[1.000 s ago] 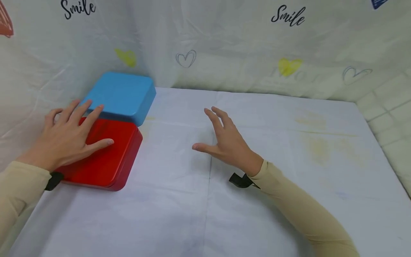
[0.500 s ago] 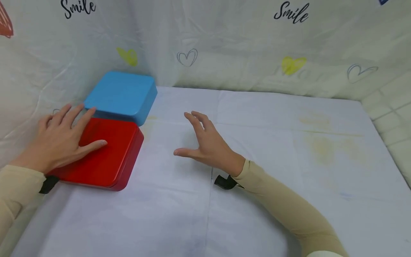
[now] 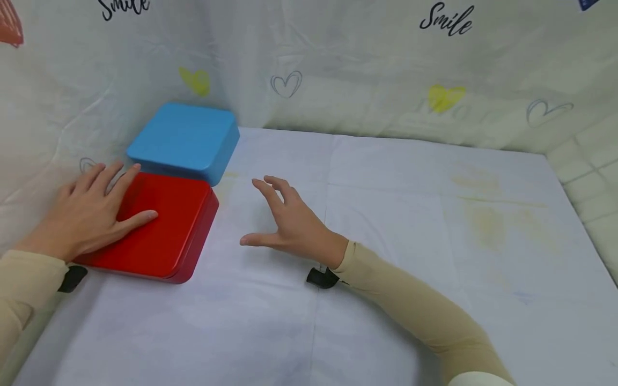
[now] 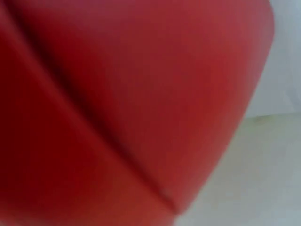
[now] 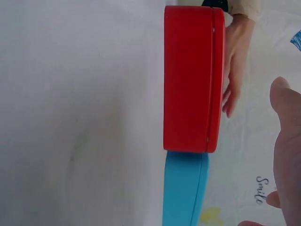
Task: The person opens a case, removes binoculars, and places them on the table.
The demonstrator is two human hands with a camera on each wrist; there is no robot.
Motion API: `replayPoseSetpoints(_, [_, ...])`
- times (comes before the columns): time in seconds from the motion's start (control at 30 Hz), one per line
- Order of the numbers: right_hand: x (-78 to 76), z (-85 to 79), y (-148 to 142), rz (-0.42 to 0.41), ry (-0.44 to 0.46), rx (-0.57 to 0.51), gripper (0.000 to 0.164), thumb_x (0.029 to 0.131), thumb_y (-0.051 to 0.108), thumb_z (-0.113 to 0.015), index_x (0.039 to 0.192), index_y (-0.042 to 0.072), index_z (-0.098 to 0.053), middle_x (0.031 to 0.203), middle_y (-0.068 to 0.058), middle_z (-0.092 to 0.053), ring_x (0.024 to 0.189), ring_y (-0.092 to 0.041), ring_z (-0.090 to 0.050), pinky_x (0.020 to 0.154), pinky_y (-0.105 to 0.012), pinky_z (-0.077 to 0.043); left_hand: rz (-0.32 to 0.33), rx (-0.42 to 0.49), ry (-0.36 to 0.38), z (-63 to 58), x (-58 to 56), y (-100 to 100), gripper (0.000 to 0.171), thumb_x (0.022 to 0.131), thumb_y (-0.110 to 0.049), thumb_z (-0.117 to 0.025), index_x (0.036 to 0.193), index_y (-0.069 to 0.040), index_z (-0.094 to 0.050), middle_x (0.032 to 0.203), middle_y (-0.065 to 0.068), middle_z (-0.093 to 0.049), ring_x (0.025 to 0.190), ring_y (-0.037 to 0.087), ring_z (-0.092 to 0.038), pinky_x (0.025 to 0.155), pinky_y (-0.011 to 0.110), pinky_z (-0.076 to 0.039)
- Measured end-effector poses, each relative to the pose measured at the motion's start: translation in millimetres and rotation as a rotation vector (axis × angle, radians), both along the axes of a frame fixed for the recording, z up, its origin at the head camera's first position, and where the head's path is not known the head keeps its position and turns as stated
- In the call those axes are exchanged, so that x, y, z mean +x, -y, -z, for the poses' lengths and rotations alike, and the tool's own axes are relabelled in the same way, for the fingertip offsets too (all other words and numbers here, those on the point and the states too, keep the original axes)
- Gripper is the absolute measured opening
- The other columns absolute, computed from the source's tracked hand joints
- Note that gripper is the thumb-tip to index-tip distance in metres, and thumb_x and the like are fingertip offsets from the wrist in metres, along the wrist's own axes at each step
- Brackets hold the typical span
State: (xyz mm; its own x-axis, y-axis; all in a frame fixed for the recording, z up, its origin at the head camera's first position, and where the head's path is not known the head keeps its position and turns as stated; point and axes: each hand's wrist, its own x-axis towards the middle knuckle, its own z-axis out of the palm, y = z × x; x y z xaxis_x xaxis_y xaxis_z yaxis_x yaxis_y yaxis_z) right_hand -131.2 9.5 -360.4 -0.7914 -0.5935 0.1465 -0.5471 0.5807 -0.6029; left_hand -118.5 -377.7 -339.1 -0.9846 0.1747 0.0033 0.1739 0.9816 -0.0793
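A red lidded box [image 3: 174,214] with rounded corners lies flat on the left of the table. My left hand [image 3: 89,212] is spread over its left side, thumb stretched across the lid; whether the palm touches is hidden. Directly behind the red box, a blue box [image 3: 185,139] of similar shape sits close against it. To the right, my right hand [image 3: 299,228] hovers above the white cloth, thumb and fingers apart, holding nothing. The red box's side and lid seam [image 4: 117,146] fill the left wrist view. In the right wrist view, my right thumb [image 5: 284,101] is apart from both boxes.
A white cloth [image 3: 386,214] with faint yellow stains covers the table. Behind it hangs a pale curtain [image 3: 347,64] printed with hearts and "Smile". Light tiles [image 3: 591,177] show past the table's right edge.
My right hand has moved left toward the red box, thumb and fingers still apart. My left hand has shifted slightly left over the lid. The boxes have stayed in place.
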Motion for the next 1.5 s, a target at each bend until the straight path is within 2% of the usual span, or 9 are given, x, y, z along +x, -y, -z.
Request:
replayPoseSetpoints(0.2, [3.2,0.0,22,-0.060,-0.003,0.036,0.107,0.082,0.063,-0.079,0.164,0.025,-0.022,0.168,-0.008,-0.028,0.151,-0.028,-0.038,0.114,-0.043,-0.052,0.010,0.056,0.039,3.2,0.4,2,0.100,0.095,-0.060,-0.060,0.166,-0.011,-0.011,0.161,0.032,-0.024,0.139,0.057,-0.027,0.102,0.085,-0.035])
replayPoseSetpoints(0.37, [5.6,2.3,41,-0.120,-0.028,0.059,0.107,0.082,0.067,-0.077,0.164,0.025,-0.022,0.167,-0.010,-0.029,0.150,-0.028,-0.040,0.112,-0.040,-0.054,0.007,0.112,0.069,4.2,1.8,2,0.100,0.097,-0.059,-0.060,0.167,-0.010,-0.008,0.161,0.034,-0.021,0.137,0.056,-0.028,0.098,0.082,-0.042])
replayPoseSetpoints(0.57, [10.4,4.0,62,-0.159,0.067,0.055,0.106,0.083,0.067,-0.076,0.164,0.029,-0.019,0.169,-0.006,-0.026,0.150,-0.021,-0.038,0.108,-0.033,-0.056,0.020,0.167,0.090,2.9,2.5,0,0.099,0.098,-0.057,-0.061,0.166,-0.008,-0.008,0.158,0.033,-0.026,0.131,0.054,-0.034,0.098,0.078,-0.046])
replayPoseSetpoints(0.83, [15.4,4.6,83,-0.186,0.166,0.048,0.108,0.083,0.067,-0.075,0.166,0.028,-0.018,0.171,-0.004,-0.021,0.152,-0.019,-0.037,0.106,-0.026,-0.055,-0.036,0.178,0.130,1.6,3.6,0,0.104,0.098,-0.063,-0.057,0.166,-0.008,-0.001,0.150,0.040,-0.030,0.121,0.058,-0.040,0.093,0.076,-0.050])
replayPoseSetpoints(0.97, [16.6,6.1,89,-0.196,0.177,0.050,0.108,0.084,0.065,-0.075,0.166,0.024,-0.017,0.175,-0.006,-0.011,0.159,-0.023,-0.028,0.106,-0.027,-0.056,-0.076,0.167,0.169,0.7,2.8,1,0.108,0.097,-0.067,-0.054,0.166,-0.006,0.003,0.146,0.044,-0.029,0.115,0.063,-0.043,0.088,0.075,-0.053])
replayPoseSetpoints(1.1, [18.6,7.6,93,-0.182,0.158,0.048,0.109,0.085,0.065,-0.074,0.166,0.019,-0.017,0.176,-0.009,-0.004,0.158,-0.026,-0.032,0.105,-0.027,-0.056,-0.102,0.167,0.208,0.2,2.1,5,0.112,0.096,-0.070,-0.051,0.164,-0.002,0.005,0.140,0.046,-0.033,0.111,0.065,-0.046,0.085,0.075,-0.053])
replayPoseSetpoints(1.27, [20.2,9.8,95,-0.152,0.166,0.058,0.111,0.086,0.066,-0.073,0.166,0.014,-0.016,0.176,-0.011,-0.008,0.151,-0.026,-0.045,0.103,-0.024,-0.057,-0.116,0.170,0.247,-2.6,3.7,6,0.114,0.097,-0.070,-0.051,0.161,0.009,0.001,0.140,0.048,-0.040,0.112,0.063,-0.049,0.092,0.076,-0.050])
replayPoseSetpoints(1.33, [20.1,10.8,96,-0.145,0.179,0.065,0.111,0.086,0.067,-0.072,0.166,0.015,-0.015,0.175,-0.012,-0.010,0.150,-0.026,-0.045,0.104,-0.024,-0.057,-0.127,0.166,0.262,-3.6,4.5,6,0.115,0.097,-0.070,-0.050,0.160,0.012,-0.001,0.142,0.049,-0.039,0.115,0.064,-0.048,0.094,0.076,-0.048])
replayPoseSetpoints(1.5, [19.7,12.7,97,-0.144,0.176,0.066,0.112,0.085,0.067,-0.073,0.166,0.014,-0.015,0.174,-0.012,-0.013,0.149,-0.025,-0.045,0.103,-0.025,-0.057,-0.145,0.165,0.285,-2.2,6.3,9,0.116,0.096,-0.072,-0.050,0.160,0.012,-0.003,0.147,0.049,-0.033,0.121,0.065,-0.041,0.097,0.078,-0.046])
